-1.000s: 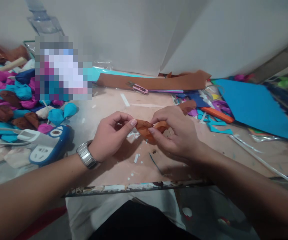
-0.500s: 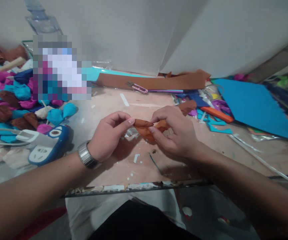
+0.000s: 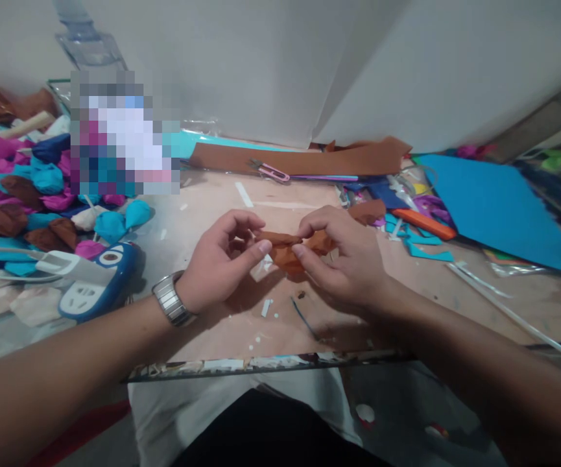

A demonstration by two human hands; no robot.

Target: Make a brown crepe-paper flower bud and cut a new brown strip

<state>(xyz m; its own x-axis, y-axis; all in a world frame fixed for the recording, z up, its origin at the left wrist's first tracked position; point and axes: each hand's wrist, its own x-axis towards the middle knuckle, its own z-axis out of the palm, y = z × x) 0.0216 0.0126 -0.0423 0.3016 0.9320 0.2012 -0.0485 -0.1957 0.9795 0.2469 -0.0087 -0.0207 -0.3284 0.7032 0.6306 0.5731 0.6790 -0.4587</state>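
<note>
I log the brown crinkled piece (image 3: 287,261) between my two hands, apparently just off the surface (image 3: 202,204); by its look I judge it to be thin paper. Its folded upper edge is the long axis, running roughly left to right from one set of fingertips to the other, with a loose flap hanging towards me. The key relation: the left end of that edge lies directly at the fingertips of my left hand (image 3: 216,259), so that hand is nearest to it. My right hand (image 3: 348,259) pinches the edge further along, and more of the piece shows beyond its thumb. Left thumb and forefinger stand slightly parted about the end; I cannot tell whether both press on it. Compared with half a second ago, when they met at that end, the left thumb sits lower and a little further right, with the forefinger separated from it; the right pinch is nearly unchanged. Further out: pink-handled snips (image 3: 274,173) beyond the hands, an orange tool (image 3: 425,224) to the right.
</note>
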